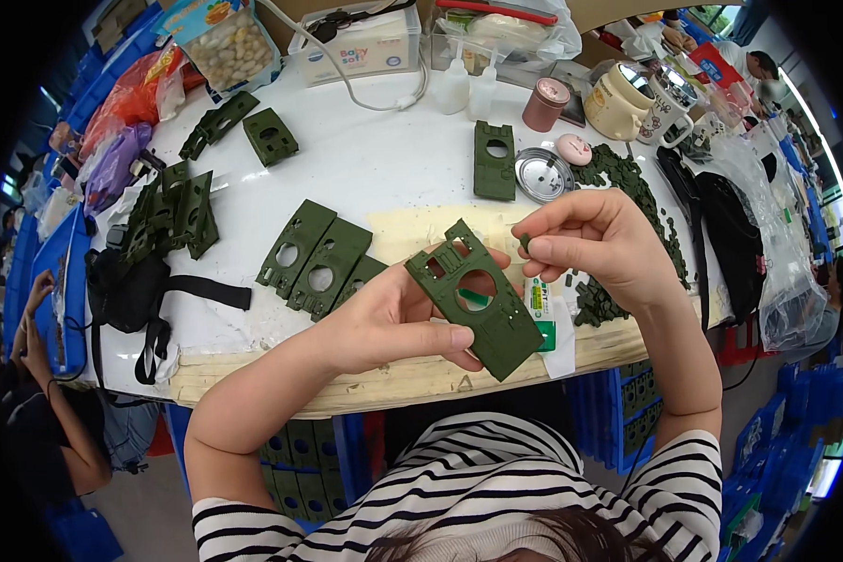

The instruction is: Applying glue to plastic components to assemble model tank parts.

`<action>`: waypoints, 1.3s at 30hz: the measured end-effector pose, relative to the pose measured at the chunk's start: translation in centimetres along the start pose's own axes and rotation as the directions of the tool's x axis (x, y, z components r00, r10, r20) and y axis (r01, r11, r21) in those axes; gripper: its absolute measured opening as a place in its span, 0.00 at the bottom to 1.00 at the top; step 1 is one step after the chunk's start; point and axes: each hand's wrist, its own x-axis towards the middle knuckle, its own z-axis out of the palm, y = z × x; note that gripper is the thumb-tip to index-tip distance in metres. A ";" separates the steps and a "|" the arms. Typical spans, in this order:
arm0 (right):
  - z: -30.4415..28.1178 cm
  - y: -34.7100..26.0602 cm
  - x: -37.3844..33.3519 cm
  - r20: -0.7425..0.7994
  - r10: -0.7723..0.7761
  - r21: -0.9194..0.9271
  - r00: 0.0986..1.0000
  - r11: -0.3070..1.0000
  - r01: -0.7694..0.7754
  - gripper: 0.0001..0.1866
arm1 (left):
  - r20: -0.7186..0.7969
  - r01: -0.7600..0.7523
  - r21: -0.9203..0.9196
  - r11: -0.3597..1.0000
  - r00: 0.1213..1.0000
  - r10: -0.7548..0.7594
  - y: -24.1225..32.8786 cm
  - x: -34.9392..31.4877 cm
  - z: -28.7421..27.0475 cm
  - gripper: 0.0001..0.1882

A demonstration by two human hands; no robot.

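Note:
My left hand (pixel 393 318) grips a dark green plastic hull plate (pixel 496 328) with a large round hole, tilted over the table's front edge. My right hand (pixel 595 239) pinches a small green plastic part (pixel 525 242) just right of the plate's upper end, apart from it. Left of my left hand, several similar hull plates (pixel 295 245) lie side by side on the table. To the right, a heap of small green parts (pixel 628 178) spreads past my right wrist. A green-and-white packet (pixel 539 300) lies partly behind the held plate.
At the back stand a clear plastic box (pixel 356 47), white squeeze bottles (pixel 452 86), a pink tin (pixel 545 103) and a cream mug (pixel 618 98). A round metal lid (pixel 543 174) lies beside another hull plate (pixel 494 161). A black strapped bag (pixel 126 290) rests at left; another person's hand (pixel 36 292) shows beyond.

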 end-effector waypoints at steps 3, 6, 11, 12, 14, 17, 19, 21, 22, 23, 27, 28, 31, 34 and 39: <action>0.1 -0.1 0.1 -0.003 0.017 -0.010 1.000 1.000 -0.017 0.12 | -0.004 0.000 0.015 1.000 1.000 0.000 0.0 0.0 0.1 0.35; 0.3 -0.5 0.1 0.005 0.026 -0.008 1.000 1.000 -0.026 0.11 | -0.008 -0.006 0.019 1.000 1.000 0.006 -0.1 0.0 0.1 0.35; 1.2 -1.3 0.1 0.002 0.003 -0.037 1.000 0.999 -0.003 0.06 | 0.010 -0.002 0.022 1.000 1.000 0.002 -0.3 -0.1 0.0 0.34; 1.3 -1.4 0.1 0.010 -0.008 -0.044 1.000 0.999 0.008 0.06 | 0.013 0.000 0.022 1.000 1.000 0.000 -0.3 -0.1 0.0 0.34; 1.8 -2.0 -0.1 0.056 -0.054 -0.080 0.997 0.995 0.059 0.07 | 0.007 0.002 0.029 1.000 1.000 -0.002 -0.3 -0.2 -0.1 0.34; 2.4 -1.7 0.1 0.099 -0.206 -0.211 0.974 0.952 0.223 0.07 | 0.002 0.009 0.051 0.999 1.000 -0.009 -0.6 -0.3 -0.3 0.34; 3.1 -1.6 0.2 0.103 -0.287 -0.276 0.952 0.912 0.305 0.04 | 0.012 0.015 0.061 0.998 1.000 -0.016 -0.7 -0.4 -0.5 0.33; 3.3 -1.2 0.5 0.126 -0.353 -0.358 0.927 0.856 0.374 0.04 | 0.011 0.031 0.022 0.999 0.999 -0.031 -0.3 -0.5 -0.3 0.33; 3.5 -1.0 0.6 0.140 -0.384 -0.397 0.913 0.823 0.407 0.04 | 0.011 0.037 0.002 0.999 0.999 -0.037 -0.2 -0.5 -0.2 0.33; 3.7 -1.1 0.6 0.128 -0.402 -0.435 0.907 0.799 0.415 0.04 | 0.000 0.018 0.005 1.000 1.000 -0.018 -0.3 -0.4 -0.2 0.33; 4.3 -1.6 0.8 0.125 -0.410 -0.525 0.903 0.745 0.411 0.04 | -0.022 -0.032 0.029 0.999 0.999 0.033 -0.7 -0.4 -0.2 0.32; 4.4 -1.6 0.8 0.132 -0.396 -0.535 0.909 0.743 0.402 0.04 | -0.019 -0.039 0.038 0.999 0.999 0.039 -0.7 -0.4 -0.3 0.32; 4.6 -1.5 1.1 0.127 -0.420 -0.556 0.899 0.721 0.415 0.04 | -0.028 -0.042 0.014 0.999 0.999 0.042 -0.7 -0.3 -0.3 0.32; 4.8 -1.5 1.1 0.133 -0.427 -0.592 0.894 0.690 0.417 0.03 | -0.034 -0.076 0.029 0.997 0.996 0.077 -0.7 -0.3 -0.3 0.32; 5.2 -1.3 1.3 0.123 -0.465 -0.637 0.877 0.641 0.429 0.03 | -0.069 -0.123 0.065 0.990 0.989 0.128 -1.0 -0.3 0.0 0.25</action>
